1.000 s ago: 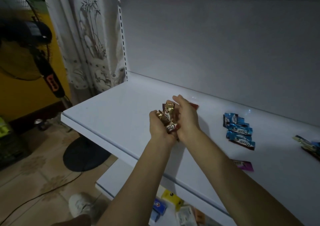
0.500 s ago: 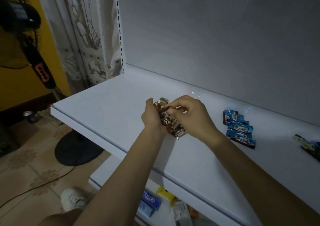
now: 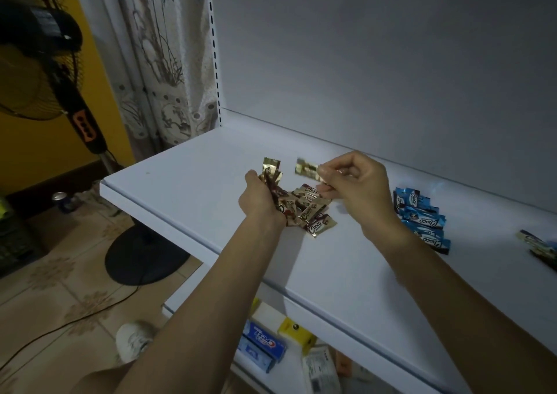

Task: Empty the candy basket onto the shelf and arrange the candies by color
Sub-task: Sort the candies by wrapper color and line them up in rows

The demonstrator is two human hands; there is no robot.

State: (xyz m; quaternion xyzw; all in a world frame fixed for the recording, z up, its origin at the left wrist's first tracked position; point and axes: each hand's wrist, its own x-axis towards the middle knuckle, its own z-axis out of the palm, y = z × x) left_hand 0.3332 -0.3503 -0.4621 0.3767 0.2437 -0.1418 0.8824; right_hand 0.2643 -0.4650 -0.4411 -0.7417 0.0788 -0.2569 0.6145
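Pinched in the right hand (image 3: 355, 187), one gold candy (image 3: 306, 169) hangs above the shelf (image 3: 187, 182). Left hand (image 3: 259, 202) grips a gold bunch (image 3: 272, 179) beside the gold pile (image 3: 310, 212). Blue candies (image 3: 422, 218) lie right.

A shop: slotted white shelf (image 3: 187, 188), boxed goods (image 3: 262, 345) stocked below.

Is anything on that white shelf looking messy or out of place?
Only the brown-and-gold candies: they lie in a loose, overlapping heap on the shelf, pointing every way, beside the left hand, which grips a few more. The right hand pinches one gold candy. The blue candies to the right sit in a tidy row.
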